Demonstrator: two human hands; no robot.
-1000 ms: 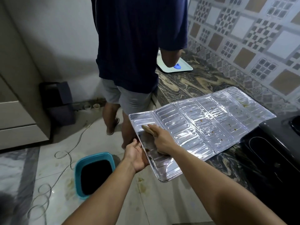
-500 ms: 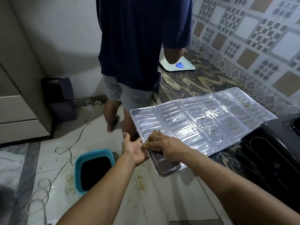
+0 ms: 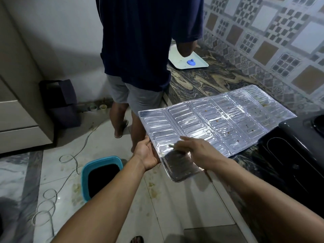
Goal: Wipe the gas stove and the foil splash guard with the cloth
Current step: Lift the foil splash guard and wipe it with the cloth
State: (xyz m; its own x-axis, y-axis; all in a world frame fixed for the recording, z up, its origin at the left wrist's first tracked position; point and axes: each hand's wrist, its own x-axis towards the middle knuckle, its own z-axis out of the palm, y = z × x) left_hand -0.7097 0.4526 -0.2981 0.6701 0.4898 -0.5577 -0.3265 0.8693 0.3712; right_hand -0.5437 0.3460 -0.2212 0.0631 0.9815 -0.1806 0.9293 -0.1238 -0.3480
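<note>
The foil splash guard (image 3: 219,120) lies unfolded across the marble counter, its near end hanging over the floor; small brown spots dot its ribbed panels. My left hand (image 3: 146,154) grips that overhanging corner from below. My right hand (image 3: 194,151) presses flat on the foil's near panel over a cloth (image 3: 172,146), of which only a small pale edge shows under the fingers. The black gas stove (image 3: 301,142) sits at the right, its left edge under the foil's far corner.
A person in a dark shirt and grey shorts (image 3: 140,67) stands close ahead at the counter (image 3: 198,81). A teal bin (image 3: 101,174) stands on the floor below my left arm, with a loose cable (image 3: 70,158). A white tray (image 3: 196,62) lies farther back. Tiled wall at the right.
My right hand with the cloth slid down the near foil panel toward me, then back to the right along it. My left hand kept its hold on the corner.
</note>
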